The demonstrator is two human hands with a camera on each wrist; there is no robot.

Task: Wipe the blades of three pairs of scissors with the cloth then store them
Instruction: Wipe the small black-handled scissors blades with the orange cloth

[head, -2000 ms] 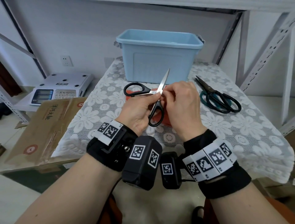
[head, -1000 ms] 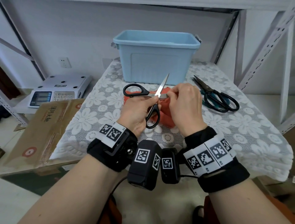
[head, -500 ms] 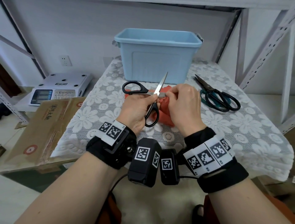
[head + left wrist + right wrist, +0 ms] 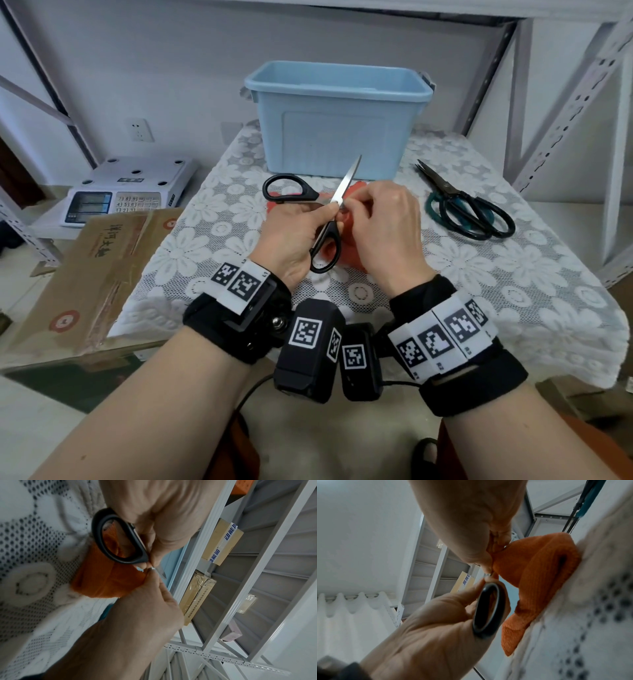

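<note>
Orange cloth [image 4: 330, 251] pinched in right hand [image 4: 385, 236] grip against open black-handled scissors [image 4: 327, 222], left hand [image 4: 291, 236] clasping handle.

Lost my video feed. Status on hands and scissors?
Left hand grips open scissors. Right hand pinches cloth on one blade. Two pairs wait beside the bin. Nothing blocking.

Soft, even daylight, faint shadows; head view sharp with bowed edges, both wrist views blurred up close.
</note>
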